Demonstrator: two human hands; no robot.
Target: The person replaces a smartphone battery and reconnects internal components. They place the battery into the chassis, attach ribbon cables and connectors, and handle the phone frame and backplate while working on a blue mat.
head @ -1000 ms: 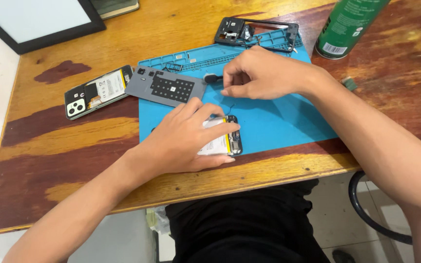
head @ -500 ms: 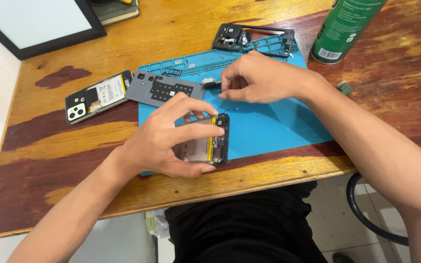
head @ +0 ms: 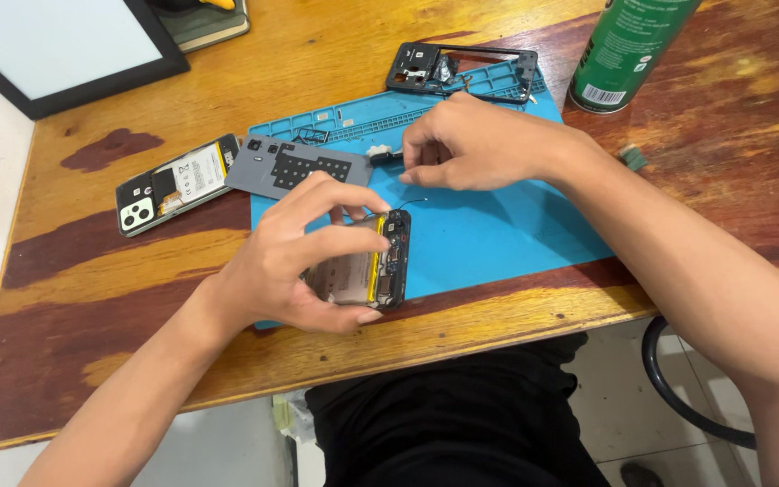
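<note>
Near mat edge [head: 498,271], left hand [head: 295,261], opened phone [head: 367,266]

A blue repair mat [head: 498,234] lay on the wooden worktop [head: 92,298]. Left of the mat rested an opened phone [head: 178,182] with its battery showing, and a grey perforated plate [head: 295,168] overlapped the mat's left edge. At the mat's far edge sat a black phone frame [head: 462,69] (gutted, by the look). Right of the mat stood a green spray can [head: 628,50]; far left of it, a black-framed white panel [head: 56,45].
</note>
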